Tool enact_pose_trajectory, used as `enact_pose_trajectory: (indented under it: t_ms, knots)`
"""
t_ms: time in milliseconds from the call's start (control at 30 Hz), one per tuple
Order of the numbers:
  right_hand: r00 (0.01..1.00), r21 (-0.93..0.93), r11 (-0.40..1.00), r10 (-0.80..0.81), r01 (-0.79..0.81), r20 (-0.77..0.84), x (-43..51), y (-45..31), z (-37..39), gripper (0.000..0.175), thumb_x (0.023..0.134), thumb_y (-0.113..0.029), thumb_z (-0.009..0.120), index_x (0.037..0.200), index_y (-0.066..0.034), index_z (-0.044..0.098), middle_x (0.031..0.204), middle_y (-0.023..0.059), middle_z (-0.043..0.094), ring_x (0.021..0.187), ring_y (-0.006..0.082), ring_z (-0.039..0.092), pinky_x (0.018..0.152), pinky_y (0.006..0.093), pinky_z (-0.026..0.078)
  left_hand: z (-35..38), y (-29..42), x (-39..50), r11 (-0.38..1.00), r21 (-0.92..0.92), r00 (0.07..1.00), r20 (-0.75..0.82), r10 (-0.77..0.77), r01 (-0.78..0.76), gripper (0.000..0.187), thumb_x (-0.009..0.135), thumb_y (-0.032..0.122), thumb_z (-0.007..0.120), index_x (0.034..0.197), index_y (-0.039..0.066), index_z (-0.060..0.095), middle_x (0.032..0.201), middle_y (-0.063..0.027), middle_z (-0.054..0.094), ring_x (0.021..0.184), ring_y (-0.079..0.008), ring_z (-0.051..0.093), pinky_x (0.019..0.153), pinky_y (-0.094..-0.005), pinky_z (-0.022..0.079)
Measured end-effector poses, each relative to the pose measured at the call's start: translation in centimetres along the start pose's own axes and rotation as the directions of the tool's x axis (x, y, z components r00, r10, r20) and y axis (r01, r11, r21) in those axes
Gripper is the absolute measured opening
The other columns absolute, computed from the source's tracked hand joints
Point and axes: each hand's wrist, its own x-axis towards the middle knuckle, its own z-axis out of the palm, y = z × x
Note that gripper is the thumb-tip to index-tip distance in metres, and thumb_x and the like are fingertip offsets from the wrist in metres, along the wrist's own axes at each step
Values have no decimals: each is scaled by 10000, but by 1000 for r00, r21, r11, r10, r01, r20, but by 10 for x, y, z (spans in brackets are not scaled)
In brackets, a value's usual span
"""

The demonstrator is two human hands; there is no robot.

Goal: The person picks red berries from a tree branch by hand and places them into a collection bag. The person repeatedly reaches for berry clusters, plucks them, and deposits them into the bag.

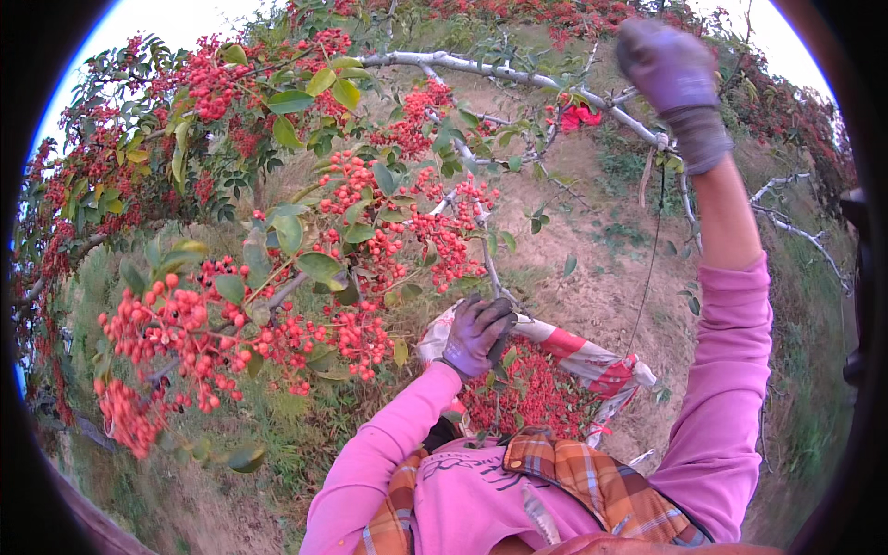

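Observation:
My left hand [479, 333], in a purple glove with dark fingers, is closed around a thin grey branch [488, 262] in front of my chest. Just below it lies a heap of picked red berries [531, 388] with some leaves, in a container edged with red-and-white striped sheeting [576, 352]. My right hand [669, 66], gloved alike, is raised at the upper right beside a thick pale branch [628, 118]. Its fingers look curled, but blur hides whether anything is in them. Clusters of red berries [444, 236] hang left of and above my left hand.
A large berry cluster [187, 333] hangs close at the left. Further laden branches [222, 80] cross the upper left. A dark cord [652, 257] runs from the pale branch down to the sheeting's knotted corner. Bare twigs [798, 229] reach in at the right, over dry soil [590, 250].

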Motion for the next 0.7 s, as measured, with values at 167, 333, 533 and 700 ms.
enact_pose_trajectory:
  t_ms: [167,333,533,700]
  knots:
    - [531,432,763,-138,-481,836,-21,21,-1,214,887,-280,625,969,-97,699,789,69,692,663,130,646,617,271,531,5,1,0,1000,-10,1000,-23,-2,2,418,709,103,676,1111,153,571,1162,-63,576,1004,-299,553,927,-511,412]
    - [770,799,253,-225,-546,598,-72,-35,39,511,874,-251,634,1335,-85,490,1172,69,633,1025,153,604,854,294,481,8,4,2,999,-35,999,-28,-25,24,414,714,127,677,1113,154,567,1176,-66,574,1003,-302,552,930,-512,410]
    - [849,728,-438,-248,-527,466,-69,-61,69,545,834,-167,657,1343,-82,483,1193,24,600,1057,136,567,893,282,461,3,6,3,1000,-1,1000,-9,3,-3,476,685,87,699,1126,141,527,1180,-99,563,1000,-320,557,921,-528,414]
    - [802,748,-301,-313,-591,508,-62,-56,74,359,857,-191,647,1181,-40,612,1083,21,644,1003,114,583,889,282,467,0,5,4,1000,2,1000,-2,9,-9,435,686,84,689,1089,145,538,1150,-84,579,988,-307,565,919,-520,414]
